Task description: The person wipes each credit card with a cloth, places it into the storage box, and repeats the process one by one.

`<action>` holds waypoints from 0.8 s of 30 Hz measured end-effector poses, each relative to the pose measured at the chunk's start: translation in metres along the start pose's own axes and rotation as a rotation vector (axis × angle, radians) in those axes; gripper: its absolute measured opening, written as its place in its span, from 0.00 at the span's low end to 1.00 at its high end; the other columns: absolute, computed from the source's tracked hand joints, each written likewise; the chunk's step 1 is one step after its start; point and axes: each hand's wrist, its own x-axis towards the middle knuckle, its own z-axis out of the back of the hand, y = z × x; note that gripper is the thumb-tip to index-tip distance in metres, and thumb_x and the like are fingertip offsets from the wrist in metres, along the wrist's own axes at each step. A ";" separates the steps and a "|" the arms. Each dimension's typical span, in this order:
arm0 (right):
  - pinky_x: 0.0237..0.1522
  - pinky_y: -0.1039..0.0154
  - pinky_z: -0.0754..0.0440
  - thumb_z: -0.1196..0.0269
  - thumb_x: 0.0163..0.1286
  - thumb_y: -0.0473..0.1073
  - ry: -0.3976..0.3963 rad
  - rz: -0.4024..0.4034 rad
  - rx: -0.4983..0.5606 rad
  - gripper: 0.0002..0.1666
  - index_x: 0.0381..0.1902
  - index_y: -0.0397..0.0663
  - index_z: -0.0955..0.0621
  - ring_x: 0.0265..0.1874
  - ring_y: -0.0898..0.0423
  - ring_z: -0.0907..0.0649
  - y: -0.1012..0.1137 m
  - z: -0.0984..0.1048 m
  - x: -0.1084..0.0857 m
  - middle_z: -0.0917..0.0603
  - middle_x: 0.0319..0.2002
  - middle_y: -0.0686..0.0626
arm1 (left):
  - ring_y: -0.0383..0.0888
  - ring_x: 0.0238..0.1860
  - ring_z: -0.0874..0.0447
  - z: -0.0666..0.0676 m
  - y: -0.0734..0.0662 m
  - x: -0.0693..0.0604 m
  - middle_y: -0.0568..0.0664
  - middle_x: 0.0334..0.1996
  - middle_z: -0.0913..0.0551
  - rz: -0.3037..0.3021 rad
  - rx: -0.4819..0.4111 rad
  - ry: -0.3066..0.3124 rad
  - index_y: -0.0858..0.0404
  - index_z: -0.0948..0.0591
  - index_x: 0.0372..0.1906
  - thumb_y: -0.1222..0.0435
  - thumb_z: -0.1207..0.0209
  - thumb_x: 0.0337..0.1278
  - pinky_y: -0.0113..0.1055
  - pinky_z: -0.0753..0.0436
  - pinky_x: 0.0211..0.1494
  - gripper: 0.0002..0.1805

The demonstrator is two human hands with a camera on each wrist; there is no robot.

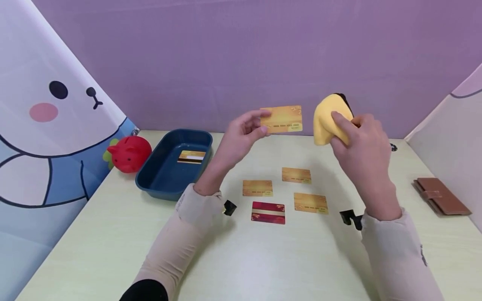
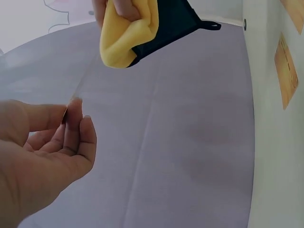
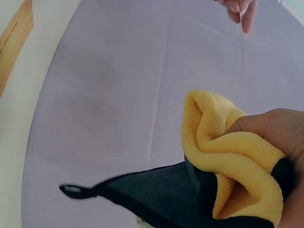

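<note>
Held up above the table's back edge, a gold card [image 1: 282,119] is pinched by its left end between the thumb and fingers of the left hand [image 1: 239,136]. In the left wrist view the left hand [image 2: 47,147] shows that card only as a thin edge. To its right, apart from the card, the right hand [image 1: 363,154] grips a bunched yellow cloth [image 1: 329,119]. The right wrist view shows the cloth [image 3: 237,147] with a dark grey side and a loop hanging from the right hand [image 3: 280,133].
Three gold cards, one of them nearest the right arm [image 1: 311,203], and a red card [image 1: 268,212] lie on the table [image 1: 241,259]. A blue tray [image 1: 165,179] at left holds a card [image 1: 191,157]. Beside it stands a red piggy bank [image 1: 131,154]; a brown wallet [image 1: 442,196] lies far right.
</note>
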 end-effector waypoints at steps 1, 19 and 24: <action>0.23 0.39 0.33 0.44 0.60 0.34 -0.001 0.001 0.008 0.27 0.58 0.53 0.16 0.30 0.34 0.26 0.000 0.000 0.000 0.23 0.37 0.33 | 0.45 0.40 0.21 0.000 0.000 0.000 0.53 0.39 0.19 0.013 0.021 -0.004 0.60 0.23 0.66 0.68 0.42 0.69 0.30 0.21 0.46 0.22; 0.22 0.40 0.32 0.42 0.61 0.35 -0.027 0.023 0.022 0.26 0.57 0.53 0.15 0.31 0.36 0.25 0.004 0.006 0.000 0.22 0.37 0.35 | 0.44 0.27 0.26 0.003 0.009 0.001 0.46 0.24 0.21 -0.001 0.128 -0.168 0.61 0.12 0.48 0.57 0.34 0.64 0.32 0.30 0.28 0.14; 0.23 0.40 0.33 0.42 0.61 0.35 -0.037 0.028 0.036 0.26 0.57 0.53 0.15 0.31 0.36 0.25 0.005 0.006 0.000 0.23 0.37 0.35 | 0.41 0.34 0.24 0.007 0.009 0.001 0.50 0.39 0.16 0.043 0.100 -0.183 0.63 0.13 0.50 0.58 0.34 0.64 0.29 0.26 0.35 0.15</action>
